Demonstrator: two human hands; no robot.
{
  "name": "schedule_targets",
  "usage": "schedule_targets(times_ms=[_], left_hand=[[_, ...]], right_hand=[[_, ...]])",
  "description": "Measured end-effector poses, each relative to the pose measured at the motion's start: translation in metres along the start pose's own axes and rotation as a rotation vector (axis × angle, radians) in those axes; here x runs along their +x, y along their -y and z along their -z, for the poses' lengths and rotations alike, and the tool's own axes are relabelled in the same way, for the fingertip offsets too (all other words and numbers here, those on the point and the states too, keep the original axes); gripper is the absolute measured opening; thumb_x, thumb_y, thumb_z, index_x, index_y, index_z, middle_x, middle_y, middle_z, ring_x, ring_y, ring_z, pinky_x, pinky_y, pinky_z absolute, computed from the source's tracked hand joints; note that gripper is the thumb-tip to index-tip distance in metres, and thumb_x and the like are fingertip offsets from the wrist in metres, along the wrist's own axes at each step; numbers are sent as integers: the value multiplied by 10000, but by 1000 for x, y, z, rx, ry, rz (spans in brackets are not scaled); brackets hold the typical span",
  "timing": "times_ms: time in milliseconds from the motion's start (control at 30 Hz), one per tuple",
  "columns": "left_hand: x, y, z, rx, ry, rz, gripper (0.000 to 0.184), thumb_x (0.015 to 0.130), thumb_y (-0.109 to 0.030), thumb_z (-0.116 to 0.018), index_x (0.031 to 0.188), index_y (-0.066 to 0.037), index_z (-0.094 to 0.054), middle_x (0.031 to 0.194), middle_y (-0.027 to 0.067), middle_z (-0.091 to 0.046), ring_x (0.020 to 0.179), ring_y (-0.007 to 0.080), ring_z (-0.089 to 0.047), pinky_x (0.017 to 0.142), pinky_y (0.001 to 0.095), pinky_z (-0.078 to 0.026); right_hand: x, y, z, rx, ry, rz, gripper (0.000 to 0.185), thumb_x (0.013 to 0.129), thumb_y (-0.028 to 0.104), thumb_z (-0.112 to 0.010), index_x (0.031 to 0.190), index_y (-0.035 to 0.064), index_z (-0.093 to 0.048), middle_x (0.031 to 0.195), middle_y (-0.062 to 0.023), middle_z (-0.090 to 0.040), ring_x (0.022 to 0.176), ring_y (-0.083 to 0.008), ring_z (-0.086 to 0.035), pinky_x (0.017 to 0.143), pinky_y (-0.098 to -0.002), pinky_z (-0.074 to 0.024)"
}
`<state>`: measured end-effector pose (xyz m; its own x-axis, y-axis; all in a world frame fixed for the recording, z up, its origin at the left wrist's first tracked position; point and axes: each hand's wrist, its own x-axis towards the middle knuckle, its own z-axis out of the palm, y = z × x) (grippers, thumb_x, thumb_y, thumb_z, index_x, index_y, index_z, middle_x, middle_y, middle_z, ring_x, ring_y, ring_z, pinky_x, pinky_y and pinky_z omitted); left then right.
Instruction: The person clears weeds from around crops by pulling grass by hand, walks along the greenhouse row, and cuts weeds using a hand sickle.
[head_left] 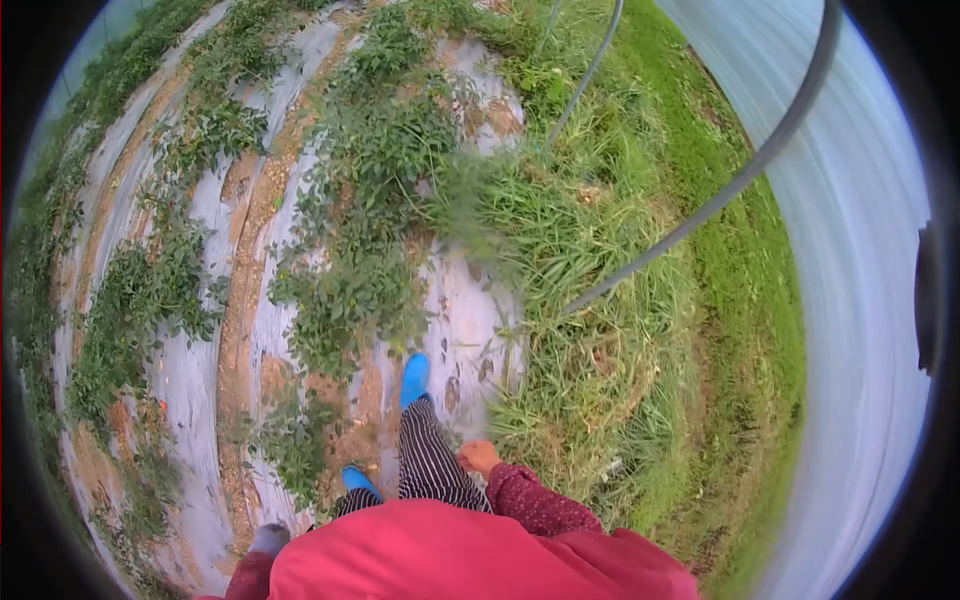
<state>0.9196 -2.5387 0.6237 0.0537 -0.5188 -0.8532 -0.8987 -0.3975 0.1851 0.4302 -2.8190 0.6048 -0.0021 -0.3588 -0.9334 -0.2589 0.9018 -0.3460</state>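
My right hand (478, 456) hangs beside my striped trouser leg (428, 455), its fingers curled in and no object showing in them. At the lower left, my left hand (270, 538) looks grey, perhaps gloved. It is small and blurred, so its fingers cannot be made out. I am on foot, with one blue shoe (415, 380) set forward on the pale ground sheet (465, 320) and the other blue shoe (360, 482) behind it to the left. Nearest to my left hand is a low leafy plant (295, 440).
Rows of leafy plants (370, 150) run ahead, with strips of bare soil (245, 290) between sheets. Tall grass (590, 250) crowds my right side. A grey curved pole (720, 200) rises out of it, before a translucent plastic wall (850, 300).
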Motion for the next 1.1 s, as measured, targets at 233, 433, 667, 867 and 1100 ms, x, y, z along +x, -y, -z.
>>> schedule_targets(times_ms=[233,433,667,867,1100], left_hand=[[-26,141,36,912,256,214,312,876,-278,-433,1076,-155,-639,1091,48,-623,986,229,-600,798,384,-463],[80,-107,136,-179,-49,348,307,808,-312,-509,908,-67,-665,951,149,-640,932,294,-601,805,370,-473],[163,-170,151,-231,-60,122,338,793,-311,-516,1013,-81,-629,1006,144,-625,952,315,-586,827,367,-464],[191,-168,207,-460,-271,225,325,767,-247,-535,957,-6,-641,894,188,-644,851,323,-620,760,384,-481],[236,-172,199,-854,-238,139,292,781,-201,-591,971,18,-626,875,190,-647,798,264,-629,712,325,-482]], right_hand=[[60,195,70,205,-80,381,228,861,149,-499,1039,7,-516,876,-121,-629,733,-199,-631,619,-310,-511],[59,274,140,172,-189,427,214,878,160,-483,1030,15,-526,885,-112,-626,728,-187,-629,614,-299,-506],[128,195,179,-567,-187,532,201,853,128,-506,986,-15,-553,852,-117,-634,727,-185,-637,607,-285,-524],[96,219,147,-563,-246,459,191,807,113,-566,935,-27,-582,834,-115,-641,732,-173,-633,642,-285,-516],[67,279,134,-490,-414,380,356,769,196,-611,1058,-6,-567,983,-133,-624,916,-237,-587,808,-322,-451]])
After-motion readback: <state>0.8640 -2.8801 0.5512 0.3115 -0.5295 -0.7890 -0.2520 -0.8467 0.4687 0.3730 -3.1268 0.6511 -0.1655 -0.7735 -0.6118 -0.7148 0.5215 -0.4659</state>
